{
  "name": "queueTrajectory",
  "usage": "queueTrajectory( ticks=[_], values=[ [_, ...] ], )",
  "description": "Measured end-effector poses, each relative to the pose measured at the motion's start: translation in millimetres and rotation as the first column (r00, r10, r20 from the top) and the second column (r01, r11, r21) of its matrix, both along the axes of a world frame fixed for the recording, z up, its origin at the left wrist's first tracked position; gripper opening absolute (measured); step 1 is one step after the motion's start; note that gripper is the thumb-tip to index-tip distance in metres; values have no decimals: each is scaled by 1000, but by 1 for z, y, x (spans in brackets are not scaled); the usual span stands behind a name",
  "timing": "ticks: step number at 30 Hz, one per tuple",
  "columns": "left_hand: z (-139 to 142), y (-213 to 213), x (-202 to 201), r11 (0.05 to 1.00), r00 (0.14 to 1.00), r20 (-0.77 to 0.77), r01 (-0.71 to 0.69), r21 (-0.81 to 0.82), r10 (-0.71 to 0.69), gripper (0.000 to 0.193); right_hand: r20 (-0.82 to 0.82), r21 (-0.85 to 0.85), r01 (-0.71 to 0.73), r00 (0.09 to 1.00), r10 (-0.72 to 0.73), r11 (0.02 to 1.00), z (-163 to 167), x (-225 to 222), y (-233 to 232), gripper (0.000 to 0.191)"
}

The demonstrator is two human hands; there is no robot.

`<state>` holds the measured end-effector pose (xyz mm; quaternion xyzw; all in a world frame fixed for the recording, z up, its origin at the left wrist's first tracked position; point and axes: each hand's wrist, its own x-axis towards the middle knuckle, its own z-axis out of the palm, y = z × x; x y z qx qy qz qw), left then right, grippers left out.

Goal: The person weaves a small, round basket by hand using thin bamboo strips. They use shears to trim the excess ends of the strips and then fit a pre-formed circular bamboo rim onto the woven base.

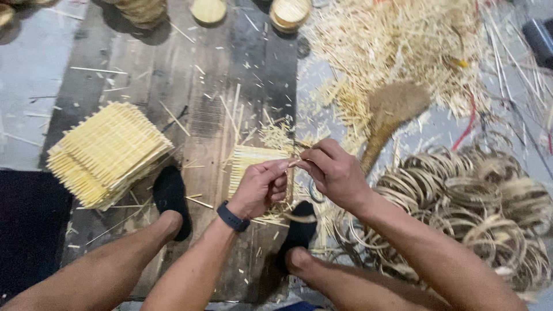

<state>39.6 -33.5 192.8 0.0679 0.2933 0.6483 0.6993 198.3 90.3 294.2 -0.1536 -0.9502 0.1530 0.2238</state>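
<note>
Two hands meet in the head view over a small woven bamboo mat (253, 167) lying on the wooden floor (144, 69): my left hand (260, 189) and right hand (334, 173) each pinch, fingertips closed, a thin bamboo splint (295, 163) at the mat's right edge. I judge the splint light, springy and brittle, best gripped near its end. Beside lie stacked mats (106, 152), bamboo rings (461, 196) and loose splints (397, 40).

Pale matt bamboo-strip mat (256, 167); worn rough wood boards (213, 86); coiled hoops (489, 213), probably rattan.
</note>
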Motion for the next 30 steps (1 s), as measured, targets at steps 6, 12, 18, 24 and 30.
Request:
queueTrajectory(
  ticks=[6,12,18,24,30],
  values=[
    [31,9,-39,951,943,-233,176,-256,-237,52,1,-54,-237,971,237,970,-12,-40,-10,14],
    [20,12,-37,924,951,-244,87,-371,-188,65,183,120,-134,977,111,984,-44,-69,-32,10],
    [-11,11,-42,925,957,-276,-21,-379,-91,68,132,119,-13,991,-3,993,-66,-79,-42,12],
    [-53,13,-72,905,909,25,-410,-114,415,23,152,-930,282,880,-450,237,-82,-82,-2,32],
    [-69,4,-98,932,908,210,-350,-98,363,25,-144,-913,-296,877,-457,-280,-127,-60,-1,35]
  ],
)
